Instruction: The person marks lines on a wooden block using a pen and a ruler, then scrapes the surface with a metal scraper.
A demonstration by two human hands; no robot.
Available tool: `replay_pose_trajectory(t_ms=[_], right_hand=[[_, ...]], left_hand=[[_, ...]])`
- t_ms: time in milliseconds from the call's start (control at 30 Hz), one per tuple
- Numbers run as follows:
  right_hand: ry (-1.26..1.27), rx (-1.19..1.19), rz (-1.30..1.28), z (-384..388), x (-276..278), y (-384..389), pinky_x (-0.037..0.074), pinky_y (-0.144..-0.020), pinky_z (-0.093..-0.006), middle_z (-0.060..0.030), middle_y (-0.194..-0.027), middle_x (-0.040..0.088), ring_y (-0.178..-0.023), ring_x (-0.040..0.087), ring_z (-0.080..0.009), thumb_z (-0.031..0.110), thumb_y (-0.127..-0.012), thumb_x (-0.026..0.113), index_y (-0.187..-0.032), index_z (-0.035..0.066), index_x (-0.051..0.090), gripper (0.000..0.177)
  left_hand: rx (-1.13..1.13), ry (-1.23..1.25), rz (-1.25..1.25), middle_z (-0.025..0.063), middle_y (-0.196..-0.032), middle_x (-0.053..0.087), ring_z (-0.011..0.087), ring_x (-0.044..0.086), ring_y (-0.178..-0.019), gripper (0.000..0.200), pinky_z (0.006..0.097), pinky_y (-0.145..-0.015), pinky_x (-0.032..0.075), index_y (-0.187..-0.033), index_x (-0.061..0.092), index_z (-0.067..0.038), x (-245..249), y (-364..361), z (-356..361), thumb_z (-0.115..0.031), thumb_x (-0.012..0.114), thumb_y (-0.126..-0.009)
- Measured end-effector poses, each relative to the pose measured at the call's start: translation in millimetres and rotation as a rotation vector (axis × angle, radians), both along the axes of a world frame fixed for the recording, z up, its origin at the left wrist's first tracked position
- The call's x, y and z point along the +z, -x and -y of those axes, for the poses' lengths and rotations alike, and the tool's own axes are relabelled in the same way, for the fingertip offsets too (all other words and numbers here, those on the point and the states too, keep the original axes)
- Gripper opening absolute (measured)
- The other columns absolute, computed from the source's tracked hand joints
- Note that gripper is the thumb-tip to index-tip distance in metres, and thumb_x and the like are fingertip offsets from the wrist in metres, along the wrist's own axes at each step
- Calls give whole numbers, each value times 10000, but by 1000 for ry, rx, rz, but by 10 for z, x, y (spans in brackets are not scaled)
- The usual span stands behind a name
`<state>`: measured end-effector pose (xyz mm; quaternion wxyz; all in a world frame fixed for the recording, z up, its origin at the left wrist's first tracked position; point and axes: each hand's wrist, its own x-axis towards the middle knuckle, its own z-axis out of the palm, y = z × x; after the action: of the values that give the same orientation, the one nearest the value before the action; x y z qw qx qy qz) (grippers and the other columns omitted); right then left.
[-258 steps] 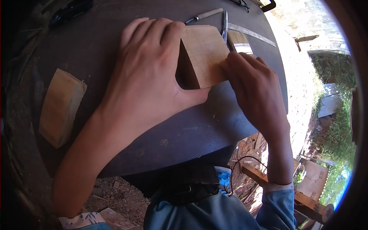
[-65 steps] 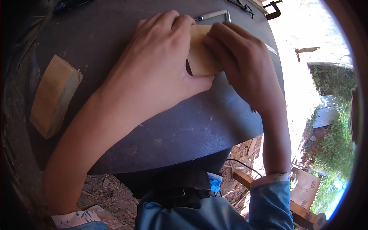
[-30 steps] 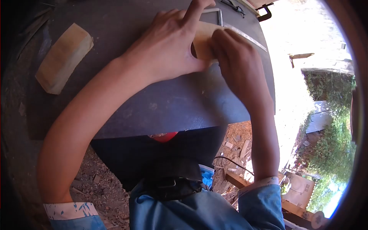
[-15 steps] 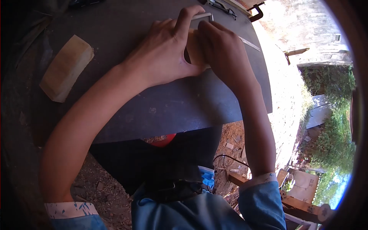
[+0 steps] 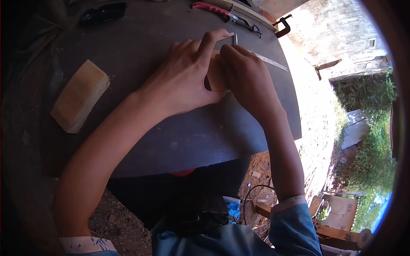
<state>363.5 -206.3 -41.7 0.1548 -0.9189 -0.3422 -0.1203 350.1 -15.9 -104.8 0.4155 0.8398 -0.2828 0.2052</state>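
Over the dark table, my left hand [image 5: 183, 79] is closed around a pale wooden block [image 5: 217, 74], thumb on the near side and fingers on the far side. Its raised index finger touches a thin metal strip with a square corner [image 5: 235, 39]. My right hand [image 5: 247, 70] is curled against the block's right part, its fingers bunched; whatever they pinch is hidden. A light flat ruler-like strip [image 5: 273, 62] sticks out beyond the right hand. Left of my left forearm lies a second wooden block [image 5: 81, 96] with a curved edge.
On the dark table [image 5: 183, 145], a red-handled tool [image 5: 211, 7] and a small dark metal tool [image 5: 245, 25] lie at the far edge. A black C-clamp [image 5: 284, 26] is at the far right corner. A black object [image 5: 103, 13] lies far left. Wooden beams [image 5: 341, 232] stand lower right.
The view has tilted up, so the table and both hands sit lower and more of the far edge shows. Both hands keep nearly the same hold on the block.
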Motion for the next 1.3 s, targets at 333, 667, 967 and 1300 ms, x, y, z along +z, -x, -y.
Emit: replay_pose_trajectory(t_ms=[333,667,967,1300], right_hand=[[31,50,127,23,-90,-272,590,-833,-506,-167,-1013,704,-983,722,-403,28,-926,692,-1036,20,670,112],[24,-30,-30,84,21,-44,587,-811,-513,-161,-962,681,-950,726,-406,34,-954,675,-1025,38,647,77],[64,49,42,156,-9,61,586,-883,-500,-134,-968,679,-951,717,-382,33,-900,723,-1054,36,629,181],[119,4,-79,292,50,341,567,-846,-504,-133,-968,647,-936,695,-386,0,-887,718,-1058,45,633,196]], left_hand=[[-46,10,2,246,-1456,580,483,584,-1344,1140,553,-1178,453,-1648,233,-208,-3,96,46,-256,962,-773],[-61,-14,-100,249,-1413,603,480,581,-1344,1188,542,-1194,454,-1669,202,-228,20,114,-1,-263,970,-763],[-64,-34,-127,245,-1389,607,452,597,-1322,1234,548,-1177,476,-1693,209,-213,51,93,-27,-250,982,-732],[-66,-84,-61,306,-1382,625,432,615,-1346,1284,531,-1254,383,-1713,109,-96,-35,95,-5,-266,965,-770]])
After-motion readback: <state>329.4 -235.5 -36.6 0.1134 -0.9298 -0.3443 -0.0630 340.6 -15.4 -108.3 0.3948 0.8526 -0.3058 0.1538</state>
